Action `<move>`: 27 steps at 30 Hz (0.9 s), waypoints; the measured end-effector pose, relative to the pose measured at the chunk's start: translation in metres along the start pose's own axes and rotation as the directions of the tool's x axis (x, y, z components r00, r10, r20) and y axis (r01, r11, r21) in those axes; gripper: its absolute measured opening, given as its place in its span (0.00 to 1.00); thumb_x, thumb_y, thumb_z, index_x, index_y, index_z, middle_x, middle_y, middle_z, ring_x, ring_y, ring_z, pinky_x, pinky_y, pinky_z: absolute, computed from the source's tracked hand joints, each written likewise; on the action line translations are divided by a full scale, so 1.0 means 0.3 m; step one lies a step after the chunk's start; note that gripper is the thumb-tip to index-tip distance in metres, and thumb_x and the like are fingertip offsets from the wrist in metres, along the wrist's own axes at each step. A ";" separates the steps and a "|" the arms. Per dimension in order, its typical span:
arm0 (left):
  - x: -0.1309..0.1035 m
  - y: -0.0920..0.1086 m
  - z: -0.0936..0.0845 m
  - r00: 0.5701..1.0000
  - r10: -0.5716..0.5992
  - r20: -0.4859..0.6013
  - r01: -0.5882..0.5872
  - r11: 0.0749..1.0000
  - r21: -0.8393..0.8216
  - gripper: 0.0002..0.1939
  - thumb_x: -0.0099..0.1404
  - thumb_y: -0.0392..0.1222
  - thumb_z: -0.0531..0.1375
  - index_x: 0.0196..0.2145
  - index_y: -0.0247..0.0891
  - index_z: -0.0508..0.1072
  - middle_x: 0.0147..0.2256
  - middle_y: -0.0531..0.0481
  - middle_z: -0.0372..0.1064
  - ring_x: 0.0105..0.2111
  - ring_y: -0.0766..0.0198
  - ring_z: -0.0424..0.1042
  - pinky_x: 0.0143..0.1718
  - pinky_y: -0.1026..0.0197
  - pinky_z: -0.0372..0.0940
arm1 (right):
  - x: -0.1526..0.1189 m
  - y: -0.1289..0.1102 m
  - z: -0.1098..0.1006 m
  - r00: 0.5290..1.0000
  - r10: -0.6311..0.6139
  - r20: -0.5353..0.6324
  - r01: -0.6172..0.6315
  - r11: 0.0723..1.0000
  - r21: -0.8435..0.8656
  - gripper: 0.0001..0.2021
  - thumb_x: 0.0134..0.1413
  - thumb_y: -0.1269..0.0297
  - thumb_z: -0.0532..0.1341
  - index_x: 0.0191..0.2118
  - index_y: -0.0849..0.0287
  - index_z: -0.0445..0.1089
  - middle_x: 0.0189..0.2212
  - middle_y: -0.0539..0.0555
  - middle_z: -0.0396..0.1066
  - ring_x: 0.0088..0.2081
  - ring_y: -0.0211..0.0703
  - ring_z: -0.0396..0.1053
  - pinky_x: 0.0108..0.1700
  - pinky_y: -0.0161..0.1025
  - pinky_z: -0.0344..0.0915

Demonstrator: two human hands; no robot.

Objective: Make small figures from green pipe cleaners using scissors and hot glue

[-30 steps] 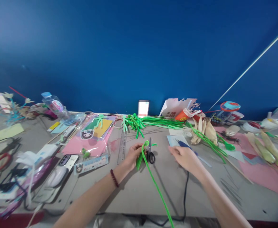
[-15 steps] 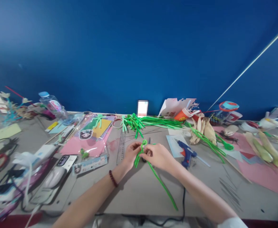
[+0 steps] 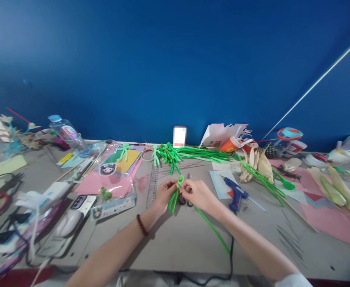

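Note:
My left hand pinches a small twisted bundle of green pipe cleaners; a loop stands at its top and short ends hang below. My right hand is closed beside it, fingertips together on green pipe cleaner at the bundle. From under that hand a long green pipe cleaner runs down to the right over the grey table. Scissors lie behind and between the hands, partly hidden. Farther back is a pile of curled green pieces beside long green stems.
On the right are a blue glue gun with its cable, dried husks and a red cup. To the left lie a ruler, a packet of coloured sheets, a phone and a bottle.
The long pipe cleaner's free end has swung slightly right and up. My right fingers have drawn together more tightly, and more of the scissors shows between the hands.

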State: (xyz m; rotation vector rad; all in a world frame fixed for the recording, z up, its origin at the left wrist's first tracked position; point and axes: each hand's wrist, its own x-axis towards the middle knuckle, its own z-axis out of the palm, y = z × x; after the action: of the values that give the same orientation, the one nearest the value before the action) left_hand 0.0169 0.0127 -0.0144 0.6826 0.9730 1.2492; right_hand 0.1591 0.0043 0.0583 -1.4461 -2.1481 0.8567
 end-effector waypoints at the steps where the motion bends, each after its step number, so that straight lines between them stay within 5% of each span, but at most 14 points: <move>1: -0.001 0.002 0.000 1.000 -0.006 0.003 0.006 1.000 -0.008 0.16 0.39 0.44 0.72 0.24 0.33 0.74 0.20 0.52 0.70 0.20 0.69 0.67 0.22 0.68 0.59 | 0.003 0.001 0.000 1.000 -0.001 -0.011 0.001 1.000 -0.018 0.04 0.48 0.70 0.56 0.28 0.58 0.68 0.18 0.47 0.69 0.21 0.37 0.65 0.27 0.31 0.54; 15: 0.005 0.056 -0.015 0.972 -0.089 0.220 0.091 0.996 -0.003 0.12 0.48 0.43 0.68 0.22 0.33 0.70 0.18 0.51 0.67 0.19 0.69 0.65 0.22 0.67 0.57 | 0.013 0.020 -0.032 0.996 -0.009 -0.093 -0.011 0.977 -0.212 0.06 0.52 0.68 0.55 0.29 0.56 0.69 0.24 0.50 0.71 0.26 0.39 0.66 0.28 0.32 0.50; 27: 0.008 0.060 -0.027 0.939 -0.171 0.298 0.217 0.968 -0.129 0.10 0.46 0.36 0.68 0.27 0.31 0.73 0.24 0.51 0.69 0.22 0.69 0.67 0.27 0.67 0.60 | 0.020 0.019 -0.073 0.994 -0.001 -0.107 -0.026 0.969 -0.247 0.07 0.52 0.67 0.55 0.28 0.56 0.69 0.23 0.50 0.70 0.24 0.39 0.64 0.27 0.33 0.49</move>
State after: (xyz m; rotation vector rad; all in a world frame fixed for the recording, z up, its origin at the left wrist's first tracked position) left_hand 0.0015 0.0183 -0.0032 0.6040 0.6753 1.0086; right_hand 0.1745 0.0171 0.0702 -1.5865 -2.2287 0.5151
